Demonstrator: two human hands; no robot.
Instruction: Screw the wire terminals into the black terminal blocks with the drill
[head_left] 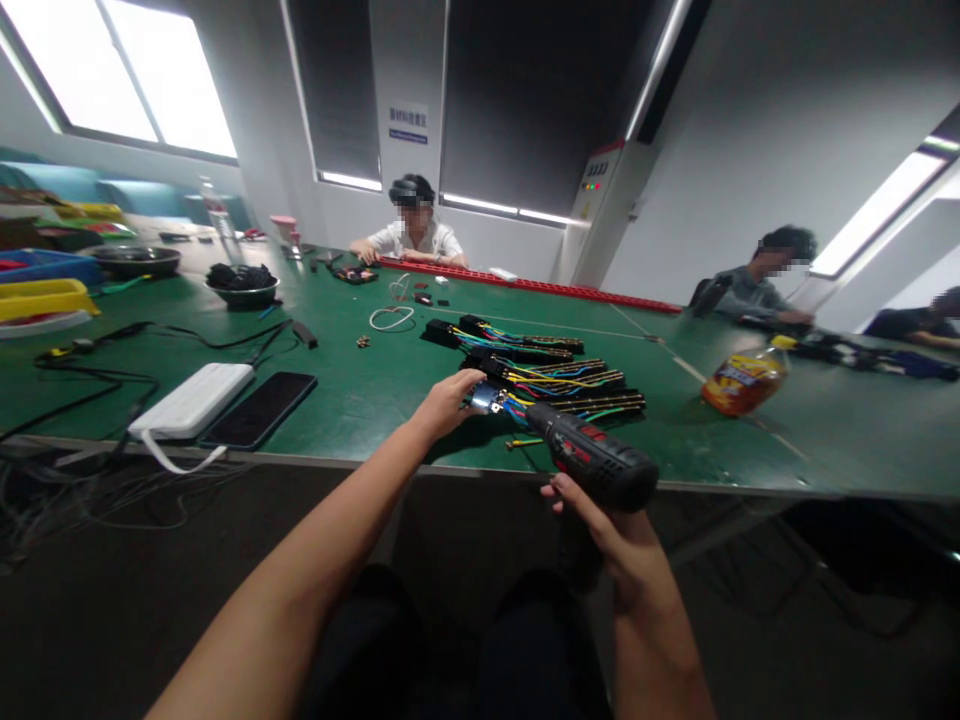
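Sign (409,122), upper centre: blurred Chinese characters. Mid-frame, your left hand (450,402) pinches silvery part (486,398); your right hand (611,530) curls fingers round drill (596,455).

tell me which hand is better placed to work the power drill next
Probably the right hand: it already grips the power drill, whose nose points toward the silver part. The left hand is occupied holding that part, so it seems better suited to steadying it.
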